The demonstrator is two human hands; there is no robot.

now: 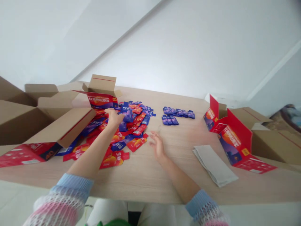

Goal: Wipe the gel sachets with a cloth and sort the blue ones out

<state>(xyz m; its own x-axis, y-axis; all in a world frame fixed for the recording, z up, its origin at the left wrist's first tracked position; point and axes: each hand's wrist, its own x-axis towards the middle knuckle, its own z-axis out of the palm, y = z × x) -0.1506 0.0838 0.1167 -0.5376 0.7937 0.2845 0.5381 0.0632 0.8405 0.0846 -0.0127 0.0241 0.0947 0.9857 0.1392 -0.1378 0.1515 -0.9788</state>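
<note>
My left hand (114, 118) reaches over a loose pile of red sachets (113, 158) and blue sachets (127, 112). Its fingers are bent against the pile beside a blue sachet, and whether they grip one is hidden. To the right of the pile, my right hand (157, 144) is held above the table with its fingers apart and nothing in it. Beyond it, blue sachets lie in overlapping groups, one group (178, 112) behind and a shorter one (170, 120) in front.
Open red cartons stand at the back left (102, 100), at the left edge (30, 152) and on the right (235, 144), with a smaller one (213, 116) behind the latter. A folded grey cloth (215, 164) lies on the wooden table (145, 175).
</note>
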